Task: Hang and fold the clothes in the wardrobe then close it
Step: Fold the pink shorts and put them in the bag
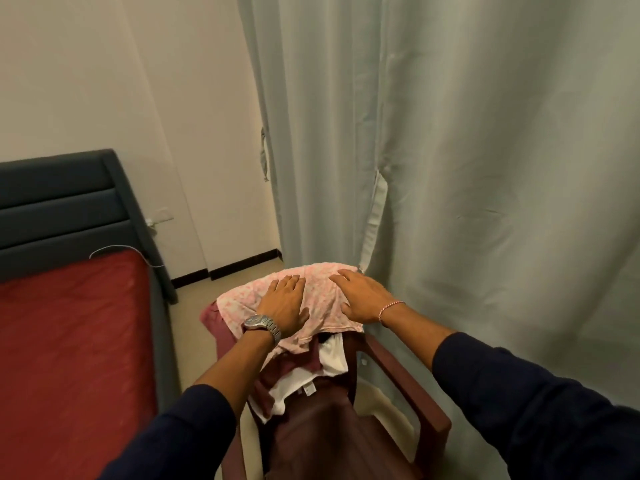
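Note:
A pink floral garment (320, 301) lies spread on top of a pile of clothes on a maroon plastic chair (408, 386). My left hand (285, 301) lies flat on the garment's left half with straight fingers. On the right half, my right hand (362, 296) presses down, fingers also flat. Under the pink garment, a white garment (330, 358) and a maroon garment (294, 365) hang over the chair's back. No wardrobe is in view.
A bed with a red mattress (69, 358) and a dark grey headboard (62, 202) stands at the left. A pale grey curtain (450, 168) hangs right behind the chair. A strip of beige floor (194, 313) runs between bed and chair.

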